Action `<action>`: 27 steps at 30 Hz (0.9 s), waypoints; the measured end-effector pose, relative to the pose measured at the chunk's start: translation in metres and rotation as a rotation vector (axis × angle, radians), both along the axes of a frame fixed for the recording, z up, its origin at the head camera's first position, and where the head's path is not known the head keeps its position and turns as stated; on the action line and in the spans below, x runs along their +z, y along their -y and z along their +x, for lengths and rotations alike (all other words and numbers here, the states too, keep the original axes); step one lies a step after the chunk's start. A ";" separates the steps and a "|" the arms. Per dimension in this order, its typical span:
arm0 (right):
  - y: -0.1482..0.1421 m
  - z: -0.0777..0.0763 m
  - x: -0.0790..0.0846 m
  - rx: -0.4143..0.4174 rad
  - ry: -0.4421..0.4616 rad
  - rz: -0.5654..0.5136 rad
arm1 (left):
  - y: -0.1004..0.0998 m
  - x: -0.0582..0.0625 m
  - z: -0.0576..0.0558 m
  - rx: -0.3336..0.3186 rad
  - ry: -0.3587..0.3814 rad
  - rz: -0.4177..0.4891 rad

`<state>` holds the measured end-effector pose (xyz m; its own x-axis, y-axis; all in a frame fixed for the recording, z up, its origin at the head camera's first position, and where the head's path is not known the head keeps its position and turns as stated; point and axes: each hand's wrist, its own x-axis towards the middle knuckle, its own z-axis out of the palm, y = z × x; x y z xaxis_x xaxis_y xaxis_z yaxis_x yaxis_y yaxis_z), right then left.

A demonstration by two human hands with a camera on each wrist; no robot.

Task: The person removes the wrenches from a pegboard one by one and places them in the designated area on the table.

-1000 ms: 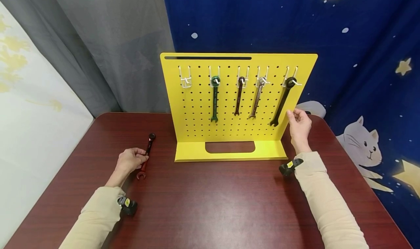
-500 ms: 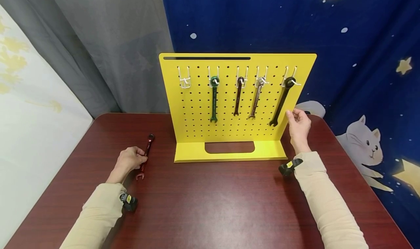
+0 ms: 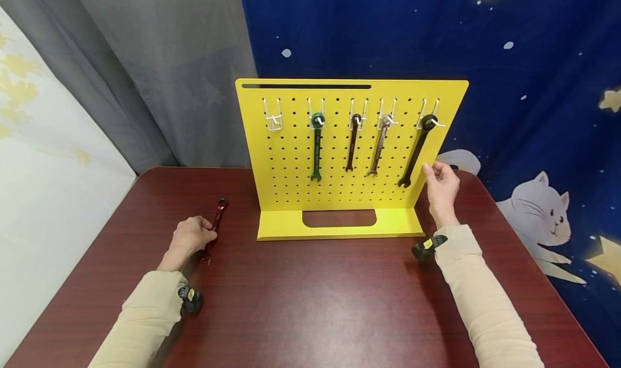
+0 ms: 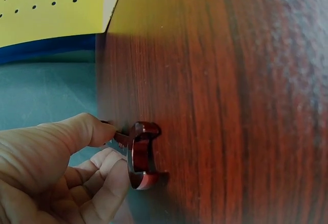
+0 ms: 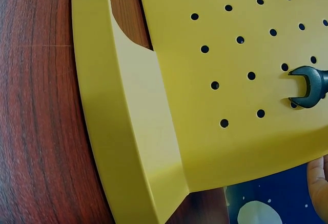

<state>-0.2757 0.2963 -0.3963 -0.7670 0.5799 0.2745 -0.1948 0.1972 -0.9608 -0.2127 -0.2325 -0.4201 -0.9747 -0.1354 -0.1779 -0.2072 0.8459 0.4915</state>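
At the left of the table, my left hand (image 3: 191, 235) pinches the shaft of a red combination wrench (image 3: 219, 213) between thumb and fingers. In the left wrist view, the wrench's open end (image 4: 139, 155) points toward the camera, close over the wood. Its ring end points toward the back of the table. My right hand (image 3: 442, 187) grips the right edge of a yellow pegboard (image 3: 417, 88), thumb at the front and fingers curled toward the back. Just left of that thumb hangs a black wrench (image 3: 416, 153). Only a little of the right hand's fingers (image 5: 319, 185) shows in the right wrist view.
From white hooks on the board hang a green wrench (image 3: 317, 152), a dark red wrench (image 3: 352, 147) and a silver wrench (image 3: 378, 148). Another white wire hook (image 3: 274, 123) sits at the upper left. The board's base (image 3: 276, 227) stands on the dark red table (image 3: 310, 303).
The red wrench has shifted and turned slightly in my left hand, its open end now looking darker. My right hand stays at the board's edge.
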 end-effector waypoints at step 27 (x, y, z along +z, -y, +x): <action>0.003 0.003 0.001 -0.002 0.003 -0.007 | 0.007 -0.006 0.005 -0.040 -0.086 -0.017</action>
<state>-0.2724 0.2930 -0.3951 -0.7665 0.5835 0.2683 -0.1918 0.1908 -0.9627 -0.2075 -0.2394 -0.4262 -0.9909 -0.0989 -0.0914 -0.1313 0.8611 0.4912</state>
